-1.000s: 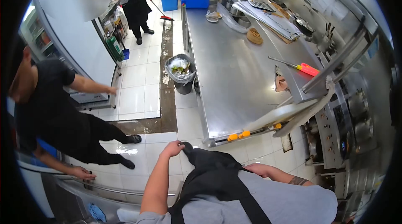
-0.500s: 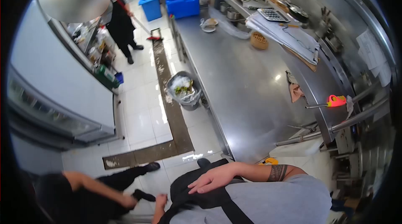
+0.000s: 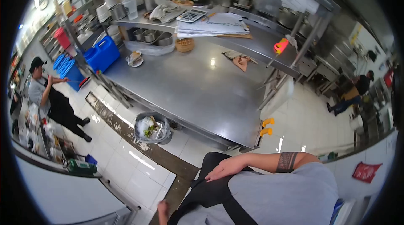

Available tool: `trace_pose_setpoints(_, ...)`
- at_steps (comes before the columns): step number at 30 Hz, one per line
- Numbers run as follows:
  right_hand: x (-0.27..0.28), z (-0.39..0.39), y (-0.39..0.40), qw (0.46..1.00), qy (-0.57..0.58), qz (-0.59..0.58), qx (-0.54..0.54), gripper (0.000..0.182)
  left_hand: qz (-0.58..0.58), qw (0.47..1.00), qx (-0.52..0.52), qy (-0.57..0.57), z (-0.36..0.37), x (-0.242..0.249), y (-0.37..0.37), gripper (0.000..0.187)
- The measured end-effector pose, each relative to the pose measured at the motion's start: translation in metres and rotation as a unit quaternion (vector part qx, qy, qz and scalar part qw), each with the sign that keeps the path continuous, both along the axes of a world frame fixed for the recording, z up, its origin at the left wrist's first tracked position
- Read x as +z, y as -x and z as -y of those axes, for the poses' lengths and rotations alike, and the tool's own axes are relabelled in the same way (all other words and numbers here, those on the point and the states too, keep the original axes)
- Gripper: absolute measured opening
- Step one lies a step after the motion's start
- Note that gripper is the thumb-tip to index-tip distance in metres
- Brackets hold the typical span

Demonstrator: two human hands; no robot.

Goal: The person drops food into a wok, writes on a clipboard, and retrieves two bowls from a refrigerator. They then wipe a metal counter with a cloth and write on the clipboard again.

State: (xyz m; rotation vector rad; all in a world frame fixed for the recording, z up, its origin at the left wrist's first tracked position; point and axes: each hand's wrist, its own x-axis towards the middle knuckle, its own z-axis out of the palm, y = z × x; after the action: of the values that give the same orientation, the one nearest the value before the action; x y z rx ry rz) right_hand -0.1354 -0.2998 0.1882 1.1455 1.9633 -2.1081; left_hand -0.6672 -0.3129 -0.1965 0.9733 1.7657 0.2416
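Observation:
My right hand [image 3: 227, 168] lies flat against the front of my black apron [image 3: 212, 191], fingers stretched out together and nothing in it. A patterned band shows on that forearm. Low in the view, my left hand [image 3: 162, 207] hangs beside the apron, above the floor. It is small and blurred, so its fingers cannot be made out, and no object shows in it. Beyond my hands stands a steel worktable [image 3: 189, 94]. A lined trash bin [image 3: 152, 128] with food scraps and white waste stands at its near left side.
A blue jerrycan [image 3: 102, 54], a wicker basket [image 3: 184, 45] and a cloth [image 3: 240, 62] sit on the worktable. The shelf above holds papers [image 3: 212, 27], a calculator [image 3: 191, 15] and a pink lighter [image 3: 280, 46]. One person [image 3: 54, 99] stands left, another [image 3: 357, 91] far right.
My view has swung right, bringing the right-hand aisle and a far person into sight. The nearby person at lower left is out of view. My right hand stays on the apron.

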Motion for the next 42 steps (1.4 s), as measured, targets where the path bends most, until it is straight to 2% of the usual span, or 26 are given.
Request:
trace_pose_setpoints(2,0.012,0.008,-0.011,0.999,-0.029,-0.013,-0.016,0.055,0.045,0.996,0.077,0.008,-0.066,0.027,0.027,0.021)
trace_pose_setpoints(6,0.025,0.01,-0.042,0.995,-0.057,-0.036,-0.076,0.046,0.009,0.998,0.044,-0.045,-0.186,0.068,0.035,0.022)
trace_pose_setpoints(7,0.017,0.005,-0.053,0.988,-0.051,-0.058,-0.134,0.043,-0.003,0.999,-0.006,-0.039,-0.212,0.071,0.028,0.03)
trace_pose_setpoints(10,0.003,-0.016,-0.072,0.967,0.036,-0.12,-0.224,0.041,0.008,0.998,-0.031,-0.056,-0.263,0.09,-0.03,0.029)
trace_pose_setpoints(12,-0.007,-0.023,-0.056,0.947,-0.097,-0.131,-0.275,0.047,-0.008,0.987,-0.138,-0.079,-0.3,0.1,-0.072,0.036)
trace_pose_setpoints(13,-0.004,-0.032,-0.053,0.961,-0.101,-0.123,-0.227,0.053,-0.001,0.97,-0.216,-0.115,-0.32,0.105,-0.091,0.043)
trace_pose_setpoints(14,-0.02,-0.038,-0.047,0.963,-0.155,-0.119,-0.187,0.053,-0.053,0.947,-0.294,-0.119,-0.335,0.139,-0.122,0.046)
trace_pose_setpoints(16,-0.023,-0.06,-0.046,0.967,-0.088,-0.148,-0.189,0.053,-0.058,0.916,-0.367,-0.15,-0.378,0.164,-0.157,0.05)
trace_pose_setpoints(17,-0.022,-0.069,-0.054,0.969,-0.086,-0.153,-0.174,0.053,-0.05,0.907,-0.386,-0.161,-0.386,0.225,-0.194,0.05)
trace_pose_setpoints(19,-0.021,-0.084,-0.079,0.957,-0.138,-0.174,-0.185,0.053,-0.012,0.89,-0.391,-0.234,-0.419,0.278,-0.231,0.046)
trace_pose_setpoints(20,-0.011,-0.092,-0.093,0.959,-0.135,-0.178,-0.176,0.053,-0.004,0.875,-0.407,-0.261,-0.447,0.288,-0.241,0.046)
trace_pose_setpoints(21,0.006,-0.101,-0.107,0.97,-0.1,-0.172,-0.138,0.052,0.017,0.857,-0.382,-0.346,-0.455,0.32,-0.264,0.046)
trace_pose_setpoints(22,0.021,-0.108,-0.119,0.979,-0.065,-0.166,-0.102,0.051,-0.013,0.876,-0.375,-0.305,-0.466,0.363,-0.285,0.047)
trace_pose_setpoints(23,0.031,-0.111,-0.129,0.971,-0.136,-0.171,-0.099,0.048,-0.04,0.861,-0.378,-0.337,-0.479,0.392,-0.303,0.046)
trace_pose_setpoints(26,0.088,-0.134,-0.156,0.973,-0.126,-0.175,-0.087,0.049,0.034,0.822,-0.371,-0.43,-0.504,0.47,-0.361,0.05)
trace_pose_setpoints(27,0.11,-0.137,-0.162,0.959,-0.119,-0.206,-0.157,0.048,0.071,0.804,-0.373,-0.457,-0.515,0.488,-0.379,0.049)
trace_pose_setpoints(28,0.121,-0.144,-0.165,0.958,-0.119,-0.205,-0.16,0.048,0.079,0.773,-0.385,-0.498,-0.524,0.508,-0.399,0.049)
trace_pose_setpoints(30,0.14,-0.161,-0.169,0.857,-0.194,-0.324,-0.352,0.039,0.111,0.715,-0.404,-0.559,-0.543,0.541,-0.441,0.051)
trace_pose_setpoints(32,0.176,-0.187,-0.157,0.757,-0.352,-0.109,-0.54,0.027,0.142,0.661,-0.43,-0.598,-0.557,0.57,-0.487,0.052)
trace_pose_setpoints(34,0.203,-0.234,-0.159,0.641,-0.491,0.069,-0.586,0.019,0.146,0.624,-0.461,-0.614,-0.565,0.595,-0.531,0.054)
trace_pose_setpoints(36,0.228,-0.287,-0.179,0.591,-0.487,0.154,-0.625,0.018,0.156,0.61,-0.48,-0.611,-0.581,0.6,-0.571,0.055)
trace_pose_setpoints(38,0.242,-0.344,-0.22,0.573,-0.506,0.273,-0.584,0.027,0.085,0.528,-0.539,-0.651,-0.601,0.595,-0.605,0.07)
trace_pose_setpoints(39,0.248,-0.373,-0.233,0.563,-0.478,0.349,-0.577,0.032,0.098,0.523,-0.542,-0.65,-0.603,0.594,-0.617,0.07)
trace_pose_setpoints(40,0.252,-0.402,-0.246,0.551,-0.443,0.424,-0.566,0.038,0.053,0.54,-0.545,-0.64,-0.605,0.593,-0.629,0.078)
trace_pose_setpoints(41,0.24,-0.435,-0.273,0.553,-0.424,0.477,-0.535,0.042,0.007,0.556,-0.547,-0.626,-0.607,0.59,-0.638,0.086)
trace_pose_setpoints(42,0.227,-0.458,-0.293,0.556,-0.401,0.528,-0.502,0.047,0.02,0.555,-0.553,-0.621,-0.611,0.59,-0.643,0.086)
